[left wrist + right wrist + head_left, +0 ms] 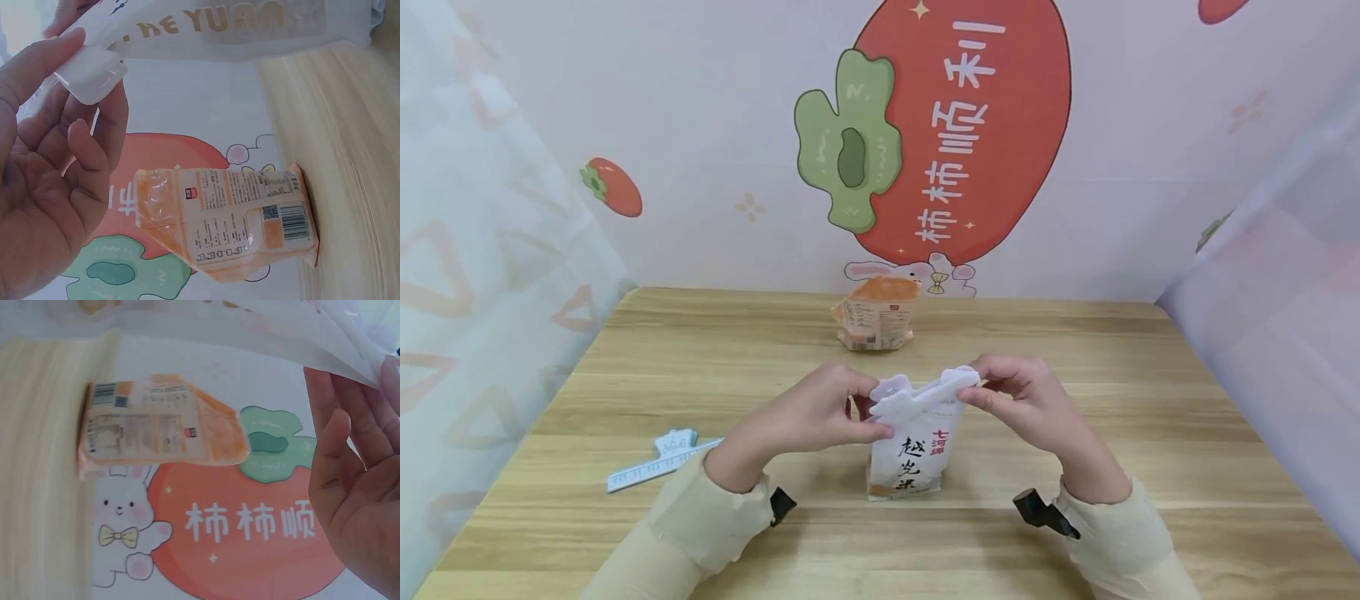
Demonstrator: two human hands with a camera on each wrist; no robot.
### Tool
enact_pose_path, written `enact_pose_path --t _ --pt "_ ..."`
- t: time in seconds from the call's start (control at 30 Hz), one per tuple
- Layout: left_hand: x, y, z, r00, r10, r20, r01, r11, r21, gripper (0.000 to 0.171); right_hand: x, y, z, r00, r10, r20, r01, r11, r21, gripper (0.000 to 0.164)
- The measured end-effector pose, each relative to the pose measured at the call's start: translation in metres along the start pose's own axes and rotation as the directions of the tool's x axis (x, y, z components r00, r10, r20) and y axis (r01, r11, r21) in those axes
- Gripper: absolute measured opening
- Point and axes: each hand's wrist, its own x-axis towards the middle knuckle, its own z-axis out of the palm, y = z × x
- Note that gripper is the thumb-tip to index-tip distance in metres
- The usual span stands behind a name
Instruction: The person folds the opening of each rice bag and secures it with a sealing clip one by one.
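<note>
A white rice bag [912, 454] with black and red lettering stands upright on the table between both hands. Along its top runs a pale sealing clip [917, 400] with a scalloped end. My left hand [835, 408] pinches the clip at the bag's left side; the left wrist view shows its white plastic end [94, 74] between thumb and fingers. At the top right corner, my right hand [1026, 400] pinches the bag's upper edge, thumb in front and fingers behind. The right wrist view shows those fingers partly hidden behind the bag's thin edge [337, 356].
An orange and white package [880, 315] stands at the back of the wooden table [1060, 333], near the printed wall sheet [715, 100]. To the left lies a light blue clip [662, 462], partly overlapped by the left sleeve [711, 508].
</note>
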Motion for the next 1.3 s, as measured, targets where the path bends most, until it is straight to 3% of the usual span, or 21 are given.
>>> enact_pose_path --t 0.17,0.3,0.47,0.6,0.73,0.9,1.1,1.3 --pt "-0.005 -0.008 0.003 0.999 -0.049 -0.006 0.049 0.999 0.009 0.014 -0.013 0.011 0.001 0.994 0.087 0.073 -0.086 0.996 -0.017 0.02" --pt "-0.02 -0.021 0.005 0.994 -0.11 -0.003 0.11 0.992 0.056 0.021 -0.026 0.021 0.009 0.966 0.206 0.156 -0.203 0.979 -0.032 0.03" --pt "-0.039 -0.03 0.015 0.99 -0.139 -0.01 0.14 0.984 0.114 0.048 -0.039 0.029 0.023 0.925 0.305 0.229 -0.289 0.952 -0.1 0.043" --pt "-0.046 -0.032 0.033 0.983 -0.179 -0.027 0.181 0.975 0.128 0.065 -0.044 0.033 0.034 0.916 0.327 0.231 -0.309 0.944 -0.113 0.047" --pt "-0.046 -0.031 0.049 0.975 -0.208 -0.075 0.209 0.978 -0.004 0.068 -0.046 0.036 0.044 0.924 0.329 0.198 -0.319 0.944 -0.08 0.046" --pt "-0.041 -0.029 0.059 0.964 -0.231 -0.131 0.212 0.967 -0.142 0.052 -0.047 0.034 0.05 0.93 0.332 0.161 -0.326 0.943 -0.062 0.045" --pt "-0.037 -0.026 0.061 0.955 -0.258 -0.148 0.228 0.955 -0.191 0.042 -0.048 0.03 0.05 0.938 0.312 0.15 -0.306 0.95 -0.063 0.042" --pt "-0.027 -0.026 0.06 0.952 -0.262 -0.156 0.237 0.958 -0.163 0.038 -0.044 0.03 0.043 0.946 0.298 0.126 -0.284 0.952 -0.115 0.037"
